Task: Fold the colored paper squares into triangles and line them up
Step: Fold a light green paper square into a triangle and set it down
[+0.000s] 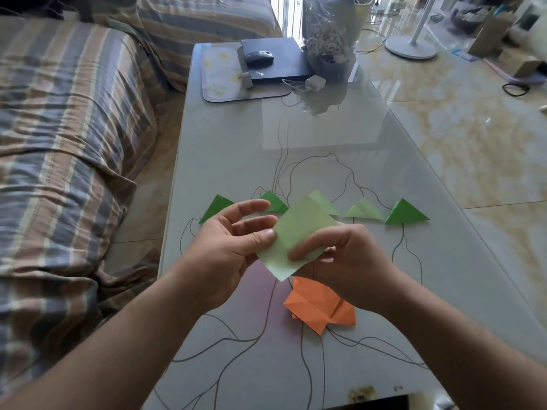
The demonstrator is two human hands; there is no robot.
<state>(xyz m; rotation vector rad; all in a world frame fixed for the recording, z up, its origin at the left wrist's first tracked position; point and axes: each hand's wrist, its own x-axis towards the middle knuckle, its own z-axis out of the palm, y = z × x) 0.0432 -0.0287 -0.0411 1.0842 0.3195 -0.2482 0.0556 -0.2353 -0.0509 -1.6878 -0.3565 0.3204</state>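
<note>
Now the square hangs diamond-wise above the table, between your hands.
Your left hand pinches its left corner, your right hand grips below; fold across.

Looks like I'm in somebody's living room. Striped sofa with a loose cover runs down the left, glossy tile floor on the right with a standing fan's base on it. I'm at a glass-topped coffee table, and there's a closed laptop with a mouse at the far end.
</note>
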